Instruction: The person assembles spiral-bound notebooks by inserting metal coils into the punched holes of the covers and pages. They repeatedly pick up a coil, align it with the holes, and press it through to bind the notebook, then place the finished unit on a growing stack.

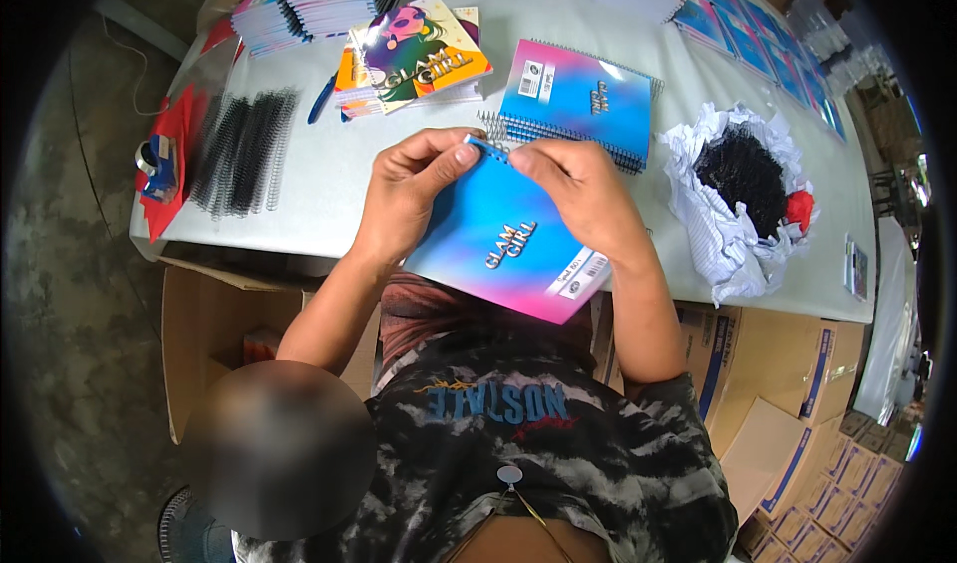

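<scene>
A blue and pink notebook (469,209) is tilted between my hands over the table's front edge. Small punched holes show along its upper edge. My left hand (419,179) pinches the upper left corner between thumb and fingers. On the same edge, farther right, my right hand (578,189) is closed with its thumb and fingertips. A wire coil (492,124) shows just behind the fingers; how far it runs through the holes is hidden. Just beyond my right hand lies a stack of coil-bound notebooks (578,94) with similar covers.
Black coils (244,154) lie in a row at left, beside a tape dispenser (158,169) on red material. A blue pen (321,99) lies near yellow-orange booklets (419,54). At right, crumpled paper (698,244) holds black tangled material (743,179). Notebook stacks (329,4) line the back. Cardboard boxes (778,364) stand below.
</scene>
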`<state>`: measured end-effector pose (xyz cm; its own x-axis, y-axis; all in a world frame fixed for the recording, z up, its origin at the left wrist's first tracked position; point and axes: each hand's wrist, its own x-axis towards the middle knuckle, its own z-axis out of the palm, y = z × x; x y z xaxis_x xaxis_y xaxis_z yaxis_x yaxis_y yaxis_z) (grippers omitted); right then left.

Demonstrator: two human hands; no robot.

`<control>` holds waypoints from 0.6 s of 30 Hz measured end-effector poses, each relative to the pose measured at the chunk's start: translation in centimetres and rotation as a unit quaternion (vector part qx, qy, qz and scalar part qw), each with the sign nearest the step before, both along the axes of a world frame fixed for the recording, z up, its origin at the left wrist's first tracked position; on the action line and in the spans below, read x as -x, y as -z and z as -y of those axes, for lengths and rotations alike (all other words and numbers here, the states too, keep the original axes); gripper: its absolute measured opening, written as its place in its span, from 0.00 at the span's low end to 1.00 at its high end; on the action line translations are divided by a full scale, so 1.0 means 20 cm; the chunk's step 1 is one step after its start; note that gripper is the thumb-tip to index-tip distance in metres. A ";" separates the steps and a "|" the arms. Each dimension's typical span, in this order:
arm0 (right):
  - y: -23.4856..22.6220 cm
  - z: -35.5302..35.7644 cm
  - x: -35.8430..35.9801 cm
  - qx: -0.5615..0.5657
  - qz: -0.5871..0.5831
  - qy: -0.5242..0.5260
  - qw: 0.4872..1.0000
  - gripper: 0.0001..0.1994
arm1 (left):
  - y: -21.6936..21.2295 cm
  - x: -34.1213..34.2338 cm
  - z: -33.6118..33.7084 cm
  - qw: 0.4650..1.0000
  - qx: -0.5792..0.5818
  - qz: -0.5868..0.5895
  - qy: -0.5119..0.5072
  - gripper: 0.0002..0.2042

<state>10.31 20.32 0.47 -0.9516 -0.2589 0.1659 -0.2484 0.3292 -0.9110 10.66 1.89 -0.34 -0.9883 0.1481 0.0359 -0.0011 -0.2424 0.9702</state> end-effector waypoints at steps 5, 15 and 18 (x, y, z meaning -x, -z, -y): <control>0.05 0.01 -0.02 0.195 0.051 0.025 0.979 0.07 | 0.02 0.08 0.02 0.993 -0.012 -0.037 0.111 0.06; -0.04 -0.05 -0.06 0.139 -0.134 0.150 0.970 0.11 | -0.07 0.15 -0.06 0.950 0.183 -0.221 0.125 0.13; -0.09 -0.26 0.03 0.097 -0.352 0.302 0.881 0.13 | -0.12 0.20 -0.15 0.944 0.235 -0.233 -0.007 0.13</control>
